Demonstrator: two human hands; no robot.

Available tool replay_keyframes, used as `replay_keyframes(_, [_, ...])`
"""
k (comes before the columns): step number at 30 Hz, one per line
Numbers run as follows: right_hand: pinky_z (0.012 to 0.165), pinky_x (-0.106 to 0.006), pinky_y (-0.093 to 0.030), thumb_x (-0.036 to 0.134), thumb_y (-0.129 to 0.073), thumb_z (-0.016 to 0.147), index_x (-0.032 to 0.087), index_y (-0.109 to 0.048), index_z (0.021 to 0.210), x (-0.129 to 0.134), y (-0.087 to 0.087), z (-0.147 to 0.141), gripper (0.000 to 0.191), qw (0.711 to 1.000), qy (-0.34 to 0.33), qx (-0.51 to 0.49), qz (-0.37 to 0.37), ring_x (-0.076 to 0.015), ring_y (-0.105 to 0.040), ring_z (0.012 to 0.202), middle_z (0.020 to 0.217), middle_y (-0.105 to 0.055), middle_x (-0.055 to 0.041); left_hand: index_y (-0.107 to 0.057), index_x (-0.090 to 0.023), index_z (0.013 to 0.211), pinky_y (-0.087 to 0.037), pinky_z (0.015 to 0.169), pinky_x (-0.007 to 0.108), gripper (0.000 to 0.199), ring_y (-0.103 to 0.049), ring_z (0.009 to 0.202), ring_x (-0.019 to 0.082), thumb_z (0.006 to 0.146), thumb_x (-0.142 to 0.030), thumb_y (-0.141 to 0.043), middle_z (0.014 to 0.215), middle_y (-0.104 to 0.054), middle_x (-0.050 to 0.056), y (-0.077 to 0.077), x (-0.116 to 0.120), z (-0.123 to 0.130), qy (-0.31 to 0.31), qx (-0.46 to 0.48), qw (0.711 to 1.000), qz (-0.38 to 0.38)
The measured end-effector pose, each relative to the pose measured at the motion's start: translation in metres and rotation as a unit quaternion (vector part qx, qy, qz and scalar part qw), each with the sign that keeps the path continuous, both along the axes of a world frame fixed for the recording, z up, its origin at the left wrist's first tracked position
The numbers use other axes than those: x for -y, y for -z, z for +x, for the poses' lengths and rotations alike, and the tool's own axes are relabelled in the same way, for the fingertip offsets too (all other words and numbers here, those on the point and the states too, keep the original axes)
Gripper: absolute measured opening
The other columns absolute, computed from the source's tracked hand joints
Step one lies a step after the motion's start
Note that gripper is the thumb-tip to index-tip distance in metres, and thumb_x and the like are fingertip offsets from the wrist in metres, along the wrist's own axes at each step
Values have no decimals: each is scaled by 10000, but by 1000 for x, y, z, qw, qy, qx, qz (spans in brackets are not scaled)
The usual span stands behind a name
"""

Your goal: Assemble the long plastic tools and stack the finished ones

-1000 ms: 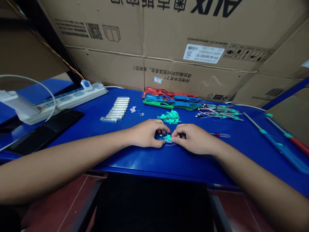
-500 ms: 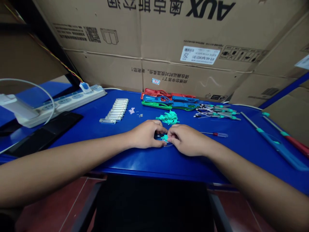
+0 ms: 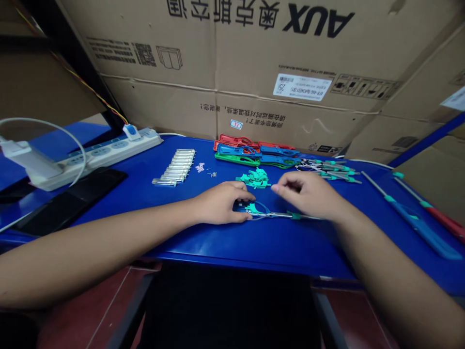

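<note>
My left hand (image 3: 218,203) rests on the blue table and is shut on a small blue and teal plastic piece (image 3: 247,208). A thin metal rod with a green collar (image 3: 286,215) runs right from that piece, lying low across the tabletop. My right hand (image 3: 308,194) is raised just above the rod, clear of it, with its fingers curled together and nothing visible in them. Its fingertips are close to a heap of teal plastic parts (image 3: 254,178).
Beyond my hands lie a row of clear tubes (image 3: 176,167), stacked red, blue and green plastic frames (image 3: 250,152), and several metal tools with teal fittings (image 3: 329,169). Long blue and red tools (image 3: 417,223) lie at right. A power strip (image 3: 98,157) and black tablet-like slab (image 3: 69,198) lie at left.
My right hand has let go of the piece and moved up and right. The rod now shows, extending right from the piece in my left hand. The red-handled screwdriver is no longer visible.
</note>
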State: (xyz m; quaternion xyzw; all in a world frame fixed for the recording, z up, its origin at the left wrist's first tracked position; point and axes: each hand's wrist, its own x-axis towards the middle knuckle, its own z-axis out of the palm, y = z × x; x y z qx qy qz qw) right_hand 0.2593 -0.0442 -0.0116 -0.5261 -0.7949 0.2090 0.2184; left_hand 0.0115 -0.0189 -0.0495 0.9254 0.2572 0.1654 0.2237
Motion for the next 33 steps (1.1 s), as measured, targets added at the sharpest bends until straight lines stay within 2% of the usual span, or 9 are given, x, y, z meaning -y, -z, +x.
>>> replay_keyframes(4, [511,-270,-331,495,-592,872,195,-649,743,-14,2,22,331,997,60,-23,52,-121,-435,512,571,-525,23,-629,-194,1306,-526,825,309,519,-641,960,192,848,-427,-696,1114,-667,86,-17,-6,-9,12,2,1000,13])
replay_keyframes(7, [550,-277,-380,443,-598,877,196,-689,815,-16,8,19,270,997,21,-27,66,-137,-496,570,652,-580,0,-679,-197,1208,-501,774,266,323,-655,911,155,952,-332,-535,1075,-708,75,-41,-23,-31,-19,36,996,78])
replay_keyframes(10, [627,-294,-441,381,-606,883,202,-712,932,-13,13,9,214,995,-29,-11,93,-154,-561,679,843,-636,-39,-741,-173,978,-466,737,256,271,-643,822,149,906,-374,-573,949,-725,60,-64,-47,-65,-92,19,984,154])
replay_keyframes(13, [677,-311,-469,365,-597,904,203,-698,1031,-12,16,6,229,993,-52,2,102,-149,-572,710,968,-632,-57,-756,-194,857,-420,640,227,225,-610,689,125,806,-386,-653,840,-733,17,-75,-65,-101,-150,-117,979,71])
replay_keyframes(18, [702,-323,-482,347,-586,919,205,-689,1049,-14,19,9,218,993,-64,21,102,-166,-589,765,972,-629,-58,-780,-215,901,-399,645,223,182,-621,681,135,752,-254,-684,799,-744,-9,-79,-65,-127,-235,-313,919,-46])
replay_keyframes(21, [715,-328,-493,338,-583,921,205,-683,1054,-13,19,7,212,992,-75,24,97,-171,-596,790,972,-629,-60,-778,-183,859,-367,620,217,175,-593,644,128,734,-142,-662,749,-731,-5,-81,-55,-127,-261,-343,901,-45])
replay_keyframes(24, [719,-333,-499,333,-580,923,206,-681,1052,-11,18,5,207,992,-82,23,98,-176,-599,804,984,-632,-66,-780,-161,828,-344,601,214,127,-559,615,128,726,-159,-704,705,-718,1,-82,-49,-127,-282,-357,889,-53])
replay_keyframes(30, [725,-342,-506,325,-586,920,221,-688,1037,-10,19,5,187,990,-96,23,104,-181,-610,806,998,-650,-70,-790,-212,822,-377,625,236,130,-599,642,148,751,-304,-731,733,-732,0,-73,-48,-118,-239,-354,902,-70])
replay_keyframes(33, [737,-347,-507,314,-587,917,221,-693,1034,-10,19,4,183,988,-109,28,104,-187,-620,823,995,-663,-72,-786,-260,935,-408,668,228,225,-642,718,149,778,-401,-709,813,-748,-12,-65,-47,-105,-173,-298,936,-64])
